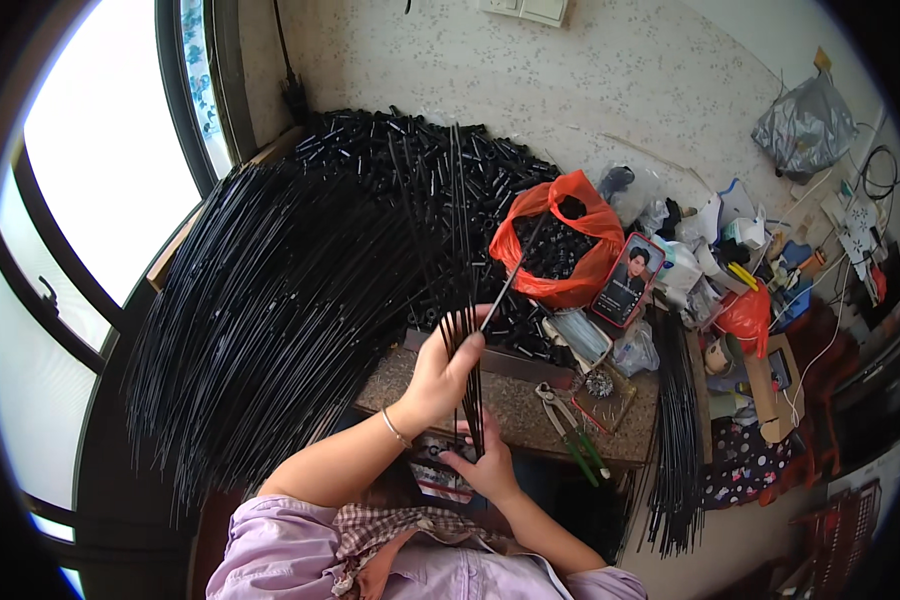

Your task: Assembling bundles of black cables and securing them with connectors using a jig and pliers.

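Note:
My left hand, with a bracelet at the wrist, is closed round a small bundle of thin black rods that stand nearly upright. A thin grey metal-looking rod slants up and right from the same hand, over the edge of the red bag. Lower down, my right hand has its fingers round the bottom ends of the bundle. Behind the hands lies a large heap of short black tubular pieces. A wide sheaf of long thin black rods spreads to the left.
A red plastic bag of small black parts sits beside a phone. Green-handled pliers lie at the edge of the speckled worktop. More black rods hang off the right side. Clutter and a window flank the worktop.

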`<action>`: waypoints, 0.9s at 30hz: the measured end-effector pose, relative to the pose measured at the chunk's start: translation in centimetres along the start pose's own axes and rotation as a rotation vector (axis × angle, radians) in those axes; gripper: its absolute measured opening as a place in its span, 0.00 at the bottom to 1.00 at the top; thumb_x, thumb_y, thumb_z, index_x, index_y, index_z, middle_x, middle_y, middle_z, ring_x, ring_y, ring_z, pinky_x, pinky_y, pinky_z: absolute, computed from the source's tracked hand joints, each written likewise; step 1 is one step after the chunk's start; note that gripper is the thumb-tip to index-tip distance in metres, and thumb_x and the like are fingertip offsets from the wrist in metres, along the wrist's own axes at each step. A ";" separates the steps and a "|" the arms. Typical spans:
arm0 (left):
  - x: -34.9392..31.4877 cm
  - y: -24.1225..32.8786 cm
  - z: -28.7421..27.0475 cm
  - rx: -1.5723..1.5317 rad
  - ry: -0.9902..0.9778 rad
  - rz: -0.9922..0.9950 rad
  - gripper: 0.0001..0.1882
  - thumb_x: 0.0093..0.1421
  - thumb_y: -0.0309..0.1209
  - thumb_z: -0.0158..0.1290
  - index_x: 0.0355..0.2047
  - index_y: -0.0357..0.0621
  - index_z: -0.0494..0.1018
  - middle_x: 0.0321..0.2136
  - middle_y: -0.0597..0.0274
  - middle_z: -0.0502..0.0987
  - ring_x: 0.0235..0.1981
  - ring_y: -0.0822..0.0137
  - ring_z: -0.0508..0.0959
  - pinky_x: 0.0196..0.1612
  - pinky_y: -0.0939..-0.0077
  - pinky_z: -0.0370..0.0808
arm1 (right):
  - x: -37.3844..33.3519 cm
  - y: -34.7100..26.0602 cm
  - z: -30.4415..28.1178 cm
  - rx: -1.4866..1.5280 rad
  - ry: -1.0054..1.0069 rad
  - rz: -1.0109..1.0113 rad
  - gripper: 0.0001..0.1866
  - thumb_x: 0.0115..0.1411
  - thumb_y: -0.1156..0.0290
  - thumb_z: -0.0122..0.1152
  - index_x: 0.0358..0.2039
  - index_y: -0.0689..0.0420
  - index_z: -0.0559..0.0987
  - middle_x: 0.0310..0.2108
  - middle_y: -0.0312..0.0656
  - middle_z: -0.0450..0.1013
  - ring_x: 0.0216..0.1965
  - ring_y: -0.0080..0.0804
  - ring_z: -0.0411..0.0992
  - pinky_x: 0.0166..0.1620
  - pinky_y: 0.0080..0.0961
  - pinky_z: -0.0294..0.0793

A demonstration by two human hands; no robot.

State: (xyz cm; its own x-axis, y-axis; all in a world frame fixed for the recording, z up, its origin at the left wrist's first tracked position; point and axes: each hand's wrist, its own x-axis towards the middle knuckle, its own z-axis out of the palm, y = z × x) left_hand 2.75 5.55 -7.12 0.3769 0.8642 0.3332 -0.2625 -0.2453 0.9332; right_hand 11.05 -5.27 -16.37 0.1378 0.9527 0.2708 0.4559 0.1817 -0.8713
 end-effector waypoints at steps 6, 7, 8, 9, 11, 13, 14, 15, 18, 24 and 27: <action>2.5 1.0 0.1 -0.232 0.191 -0.085 0.17 0.50 0.32 0.45 0.39 0.35 0.60 0.30 0.63 0.66 0.31 0.76 0.64 0.35 0.84 0.61 | 0.2 -2.7 -3.0 0.582 -0.215 0.382 0.07 0.51 0.69 0.47 0.26 0.59 0.67 0.13 0.30 0.60 0.13 0.13 0.58 0.16 0.09 0.57; 2.4 0.9 0.2 0.054 0.203 0.063 0.20 0.49 0.34 0.47 0.39 0.35 0.59 0.32 0.60 0.66 0.32 0.73 0.64 0.36 0.82 0.62 | 0.5 -3.2 -3.6 0.538 -0.114 0.320 0.08 0.51 0.68 0.46 0.25 0.60 0.67 0.12 0.30 0.59 0.12 0.13 0.57 0.16 0.09 0.56; 2.2 0.8 0.2 0.341 0.215 0.210 0.22 0.47 0.36 0.49 0.39 0.34 0.58 0.33 0.56 0.66 0.33 0.71 0.65 0.37 0.80 0.62 | 0.9 -3.8 -4.3 0.495 -0.014 0.258 0.09 0.52 0.67 0.44 0.24 0.60 0.67 0.11 0.30 0.58 0.12 0.13 0.56 0.15 0.09 0.55; 1.5 0.3 0.1 0.651 0.221 0.342 0.25 0.47 0.38 0.48 0.40 0.32 0.57 0.37 0.54 0.64 0.38 0.69 0.64 0.38 0.79 0.62 | 1.3 -5.0 -5.2 0.529 -0.018 0.266 0.10 0.54 0.68 0.40 0.25 0.62 0.66 0.10 0.30 0.55 0.10 0.14 0.53 0.15 0.10 0.55; -0.4 2.2 1.2 0.432 -0.031 -0.061 0.22 0.49 0.39 0.47 0.38 0.34 0.59 0.31 0.57 0.67 0.32 0.69 0.67 0.33 0.79 0.65 | 1.7 -6.6 -6.4 0.557 0.000 0.266 0.10 0.54 0.67 0.38 0.27 0.62 0.65 0.10 0.31 0.55 0.10 0.15 0.53 0.16 0.11 0.57; -0.9 2.5 1.6 -0.128 -0.264 -0.413 0.20 0.50 0.39 0.45 0.37 0.36 0.61 0.28 0.60 0.69 0.29 0.70 0.69 0.30 0.80 0.66 | 1.8 -7.1 -6.5 0.603 -0.024 0.223 0.10 0.54 0.68 0.38 0.28 0.62 0.64 0.11 0.32 0.56 0.10 0.16 0.54 0.16 0.11 0.57; -0.9 2.5 1.6 -0.476 -0.348 -0.533 0.19 0.50 0.39 0.45 0.36 0.37 0.62 0.27 0.62 0.69 0.28 0.71 0.70 0.30 0.80 0.66 | 1.7 -6.8 -6.2 0.637 -0.074 0.155 0.09 0.54 0.68 0.38 0.29 0.62 0.63 0.12 0.33 0.57 0.10 0.16 0.55 0.16 0.11 0.58; -0.7 2.7 1.5 -0.559 -0.365 -0.547 0.18 0.50 0.38 0.44 0.35 0.37 0.63 0.29 0.61 0.70 0.31 0.70 0.70 0.32 0.77 0.67 | 1.5 -6.5 -5.8 0.670 -0.125 0.089 0.09 0.54 0.69 0.38 0.30 0.62 0.63 0.12 0.33 0.58 0.10 0.17 0.55 0.16 0.12 0.59; 0.6 4.3 2.3 -0.617 -0.285 -0.483 0.17 0.51 0.36 0.44 0.36 0.36 0.63 0.31 0.59 0.70 0.34 0.69 0.69 0.36 0.75 0.67 | -0.9 -5.0 -5.0 0.564 -0.197 0.259 0.09 0.55 0.69 0.37 0.31 0.61 0.62 0.13 0.35 0.59 0.10 0.18 0.56 0.16 0.14 0.59; -1.6 1.1 3.0 -0.519 -0.574 -0.460 0.18 0.52 0.33 0.42 0.42 0.38 0.58 0.34 0.55 0.68 0.36 0.67 0.69 0.41 0.75 0.65 | 0.2 -6.1 -4.9 0.720 -0.029 0.152 0.09 0.54 0.69 0.38 0.33 0.60 0.60 0.13 0.37 0.60 0.10 0.19 0.57 0.15 0.13 0.59; 0.0 3.0 3.1 -0.679 -0.365 -0.463 0.16 0.52 0.31 0.41 0.40 0.35 0.60 0.34 0.53 0.69 0.35 0.65 0.70 0.40 0.73 0.66 | 0.1 -3.9 -4.3 0.610 -0.201 0.183 0.07 0.53 0.72 0.40 0.32 0.61 0.60 0.17 0.37 0.63 0.13 0.19 0.60 0.21 0.13 0.62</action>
State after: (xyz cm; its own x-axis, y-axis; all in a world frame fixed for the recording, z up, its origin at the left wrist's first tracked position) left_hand 4.69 3.48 -3.95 0.8036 0.5906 0.0737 -0.4394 0.5051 0.7428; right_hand 13.12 -6.90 -11.20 -0.0276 0.9974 0.0666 -0.1464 0.0618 -0.9873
